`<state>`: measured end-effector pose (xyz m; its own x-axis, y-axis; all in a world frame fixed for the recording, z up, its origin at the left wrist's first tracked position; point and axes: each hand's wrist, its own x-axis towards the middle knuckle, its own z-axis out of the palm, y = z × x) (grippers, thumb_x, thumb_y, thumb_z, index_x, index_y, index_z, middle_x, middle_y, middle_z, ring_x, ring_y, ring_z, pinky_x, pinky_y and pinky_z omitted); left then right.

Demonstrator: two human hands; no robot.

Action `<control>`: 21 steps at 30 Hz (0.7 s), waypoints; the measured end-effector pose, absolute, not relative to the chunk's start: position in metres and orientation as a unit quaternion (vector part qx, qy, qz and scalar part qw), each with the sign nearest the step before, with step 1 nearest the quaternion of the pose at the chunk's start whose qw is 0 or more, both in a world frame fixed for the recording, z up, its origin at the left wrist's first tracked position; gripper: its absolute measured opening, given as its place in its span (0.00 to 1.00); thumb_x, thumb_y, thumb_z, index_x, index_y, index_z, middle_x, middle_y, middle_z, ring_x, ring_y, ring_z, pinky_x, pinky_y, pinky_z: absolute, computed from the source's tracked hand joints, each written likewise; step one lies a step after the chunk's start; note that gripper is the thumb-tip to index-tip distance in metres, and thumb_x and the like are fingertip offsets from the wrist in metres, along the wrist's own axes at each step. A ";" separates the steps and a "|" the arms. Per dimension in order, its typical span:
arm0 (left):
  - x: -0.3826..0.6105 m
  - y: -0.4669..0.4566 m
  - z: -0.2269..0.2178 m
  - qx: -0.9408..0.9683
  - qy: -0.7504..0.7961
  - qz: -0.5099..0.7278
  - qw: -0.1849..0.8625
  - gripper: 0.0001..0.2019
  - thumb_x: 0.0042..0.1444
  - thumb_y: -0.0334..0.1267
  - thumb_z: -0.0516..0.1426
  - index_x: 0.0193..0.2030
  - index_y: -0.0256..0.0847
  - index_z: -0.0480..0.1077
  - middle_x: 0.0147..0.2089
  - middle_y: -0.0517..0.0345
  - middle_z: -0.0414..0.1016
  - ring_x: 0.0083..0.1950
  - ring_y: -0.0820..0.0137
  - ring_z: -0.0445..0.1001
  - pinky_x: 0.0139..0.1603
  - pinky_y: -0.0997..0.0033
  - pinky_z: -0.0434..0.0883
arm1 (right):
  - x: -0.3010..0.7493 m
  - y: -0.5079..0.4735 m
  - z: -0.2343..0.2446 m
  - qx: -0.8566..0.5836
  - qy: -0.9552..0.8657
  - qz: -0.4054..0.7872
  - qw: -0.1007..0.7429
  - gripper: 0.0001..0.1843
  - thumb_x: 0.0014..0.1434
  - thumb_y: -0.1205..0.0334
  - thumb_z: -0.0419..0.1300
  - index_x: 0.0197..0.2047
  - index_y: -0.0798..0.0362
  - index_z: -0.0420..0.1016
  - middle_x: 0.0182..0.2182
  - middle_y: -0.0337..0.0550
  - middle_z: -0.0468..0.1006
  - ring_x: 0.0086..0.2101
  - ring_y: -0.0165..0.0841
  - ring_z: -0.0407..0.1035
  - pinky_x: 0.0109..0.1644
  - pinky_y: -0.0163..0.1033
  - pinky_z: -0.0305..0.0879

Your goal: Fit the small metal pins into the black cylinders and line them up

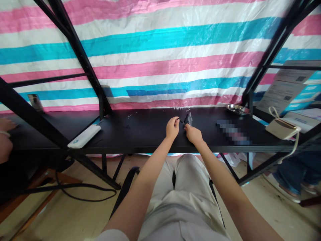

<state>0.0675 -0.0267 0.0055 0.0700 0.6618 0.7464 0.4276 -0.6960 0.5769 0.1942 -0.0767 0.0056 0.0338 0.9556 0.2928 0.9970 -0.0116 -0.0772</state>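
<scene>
Over the black tabletop (150, 132), my left hand (172, 128) is closed in a pinch on a thin dark strip (182, 121) that reaches across toward the right. Close beside it, my right hand (194, 134) has its fingers wrapped around the lower end of a dark grey piece with a knobbly edge (188, 118). That piece sticks up past the fingertips, and its exact kind is too small to make out. Behind the hands lie a row of small white bits (178, 108) and a curly white scrap (188, 109).
A white oblong device (84, 136) lies at the table's left. A round metal dish (238, 109) sits at the back right, with a blurred-out item (233, 132) before it. Farther right are a cream pouch (283, 128) and boxes (288, 87). Another person's hand (7, 124) shows far left.
</scene>
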 end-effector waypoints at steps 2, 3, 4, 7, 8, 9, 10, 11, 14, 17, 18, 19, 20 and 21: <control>0.067 -0.031 0.008 0.742 0.375 0.548 0.096 0.14 0.61 0.39 0.47 0.47 0.40 0.69 0.37 0.53 0.72 0.35 0.73 0.68 0.44 0.72 0.67 | 0.194 -0.077 0.006 -0.709 -0.689 -0.077 0.132 0.13 0.65 0.60 0.41 0.46 0.52 0.63 0.38 0.47 0.76 0.36 0.33 0.71 0.32 0.33 0.55; 0.067 -0.032 0.009 0.751 0.374 0.536 0.094 0.15 0.61 0.39 0.46 0.49 0.40 0.69 0.37 0.53 0.72 0.34 0.73 0.68 0.44 0.71 0.67 | 0.194 -0.077 0.006 -0.711 -0.687 -0.075 0.131 0.14 0.65 0.60 0.41 0.46 0.52 0.63 0.38 0.48 0.76 0.37 0.33 0.71 0.32 0.33 0.55; 0.067 -0.034 0.010 0.758 0.373 0.527 0.092 0.16 0.61 0.40 0.46 0.50 0.40 0.69 0.36 0.53 0.72 0.34 0.73 0.68 0.44 0.71 0.67 | 0.194 -0.077 0.006 -0.713 -0.685 -0.073 0.130 0.14 0.65 0.60 0.41 0.46 0.53 0.63 0.38 0.48 0.76 0.37 0.33 0.71 0.32 0.33 0.55; 0.067 -0.037 0.012 0.767 0.372 0.515 0.090 0.17 0.62 0.40 0.46 0.51 0.39 0.69 0.34 0.54 0.71 0.34 0.73 0.68 0.44 0.72 0.67 | 0.195 -0.077 0.006 -0.718 -0.681 -0.070 0.127 0.13 0.65 0.59 0.41 0.45 0.54 0.63 0.37 0.49 0.76 0.36 0.34 0.71 0.33 0.33 0.56; 0.067 -0.037 0.012 0.768 0.371 0.514 0.090 0.17 0.61 0.40 0.46 0.51 0.39 0.69 0.34 0.54 0.71 0.34 0.73 0.68 0.44 0.72 0.67 | 0.195 -0.076 0.005 -0.718 -0.681 -0.070 0.129 0.13 0.65 0.59 0.42 0.45 0.54 0.63 0.36 0.49 0.76 0.35 0.34 0.71 0.33 0.33 0.56; 0.067 -0.037 0.012 0.770 0.369 0.513 0.089 0.16 0.61 0.40 0.46 0.50 0.39 0.69 0.34 0.54 0.71 0.33 0.73 0.68 0.43 0.72 0.66 | 0.195 -0.076 0.005 -0.716 -0.681 -0.071 0.133 0.13 0.65 0.59 0.42 0.44 0.54 0.63 0.36 0.49 0.76 0.35 0.34 0.71 0.33 0.33 0.56; 0.068 -0.037 0.011 0.773 0.367 0.511 0.088 0.16 0.61 0.40 0.46 0.48 0.40 0.70 0.33 0.55 0.71 0.33 0.73 0.67 0.43 0.73 0.66 | 0.196 -0.076 0.004 -0.714 -0.683 -0.072 0.137 0.13 0.65 0.58 0.42 0.44 0.55 0.63 0.36 0.49 0.76 0.35 0.34 0.71 0.32 0.33 0.56; 0.068 -0.037 0.010 0.776 0.365 0.507 0.085 0.15 0.61 0.40 0.46 0.45 0.40 0.71 0.33 0.55 0.71 0.33 0.74 0.67 0.42 0.73 0.66 | 0.196 -0.076 0.004 -0.711 -0.685 -0.073 0.141 0.13 0.65 0.58 0.42 0.44 0.55 0.62 0.36 0.49 0.76 0.35 0.34 0.71 0.32 0.34 0.56; 0.069 -0.037 0.008 0.786 0.363 0.495 0.077 0.13 0.60 0.40 0.48 0.36 0.40 0.72 0.30 0.56 0.69 0.33 0.74 0.67 0.40 0.74 0.66 | 0.196 -0.076 0.004 -0.707 -0.687 -0.075 0.147 0.12 0.65 0.58 0.43 0.44 0.55 0.62 0.37 0.50 0.76 0.35 0.35 0.71 0.32 0.34 0.56; 0.069 -0.036 0.007 0.789 0.362 0.491 0.078 0.10 0.58 0.38 0.50 0.35 0.39 0.71 0.31 0.57 0.70 0.33 0.74 0.67 0.39 0.75 0.66 | 0.195 -0.077 0.004 -0.706 -0.688 -0.072 0.153 0.13 0.64 0.57 0.44 0.44 0.55 0.62 0.37 0.50 0.76 0.35 0.35 0.71 0.32 0.34 0.56; 0.069 -0.036 0.007 0.789 0.362 0.490 0.081 0.09 0.58 0.37 0.50 0.35 0.39 0.70 0.31 0.57 0.70 0.32 0.74 0.67 0.39 0.75 0.66 | 0.195 -0.077 0.004 -0.705 -0.688 -0.071 0.155 0.13 0.64 0.57 0.44 0.44 0.55 0.62 0.36 0.50 0.76 0.35 0.35 0.71 0.32 0.34 0.55; 0.069 -0.036 0.007 0.788 0.362 0.490 0.085 0.08 0.57 0.37 0.50 0.35 0.39 0.70 0.32 0.57 0.71 0.32 0.74 0.67 0.38 0.75 0.66 | 0.195 -0.077 0.004 -0.704 -0.689 -0.069 0.157 0.13 0.64 0.57 0.44 0.44 0.55 0.62 0.36 0.49 0.76 0.34 0.35 0.71 0.32 0.34 0.55; 0.069 -0.036 0.008 0.788 0.363 0.490 0.090 0.08 0.57 0.36 0.51 0.35 0.39 0.70 0.32 0.57 0.71 0.31 0.75 0.67 0.38 0.75 0.66 | 0.195 -0.077 0.004 -0.703 -0.690 -0.067 0.158 0.12 0.64 0.57 0.44 0.44 0.55 0.63 0.36 0.49 0.76 0.34 0.35 0.71 0.32 0.34 0.55; 0.069 -0.036 0.008 0.786 0.364 0.490 0.095 0.08 0.57 0.36 0.51 0.36 0.40 0.70 0.33 0.57 0.71 0.31 0.75 0.66 0.38 0.75 0.66 | 0.195 -0.077 0.004 -0.702 -0.691 -0.067 0.160 0.12 0.64 0.57 0.45 0.44 0.54 0.63 0.36 0.49 0.76 0.34 0.35 0.71 0.32 0.34 0.55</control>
<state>0.0694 -0.0357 0.0080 0.2540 0.6659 0.7015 0.4792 -0.7166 0.5067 0.1947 -0.0769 0.0045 0.0368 0.9485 0.3147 0.9912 0.0054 -0.1321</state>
